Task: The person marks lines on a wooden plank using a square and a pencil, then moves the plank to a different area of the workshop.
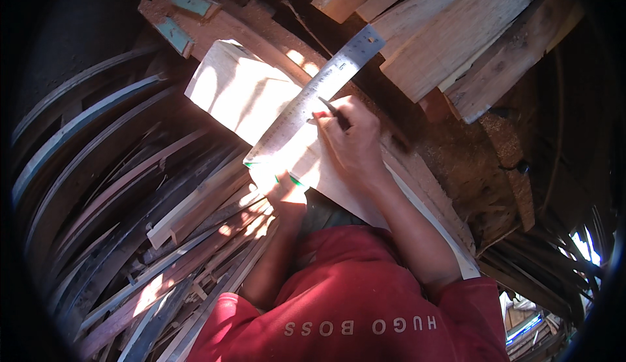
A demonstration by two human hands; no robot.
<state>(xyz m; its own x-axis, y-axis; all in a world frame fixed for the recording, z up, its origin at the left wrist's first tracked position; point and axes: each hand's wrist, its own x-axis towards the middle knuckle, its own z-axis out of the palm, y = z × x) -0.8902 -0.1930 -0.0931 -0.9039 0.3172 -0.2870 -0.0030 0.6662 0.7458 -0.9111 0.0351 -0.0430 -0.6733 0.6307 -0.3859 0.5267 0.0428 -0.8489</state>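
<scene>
My right grip point(352, 134) is closed around a slim dark marking tool point(330, 108), fingers pinched near its tip; whether it is a pencil or a pen, I cannot tell. The tip is close beside a metal ruler point(319, 92). The ruler is a flat silvery blade with fine graduations along it and a small hole near its far end, and it lies slantwise across a pale piece of timber point(244, 94), its far end jutting past the wood. The timber is long, thick and squared, light cream, running from upper left toward my right forearm; sunlight bleaches patches of its top, with soft shadows between.

My left grip point(287, 196) is at the near edge of the timber, touching a green strip point(297, 182) by the ruler's near end. Glare washes out those fingers, so I cannot tell how far they are closed.

Behind the timber runs a dusty brown plank point(261, 32) with two blue-green-faced blocks point(189, 2) at its far end. Thick boards point(466, 32) lie at upper right, and many narrow strips of wood point(195, 257) lie to my left.
</scene>
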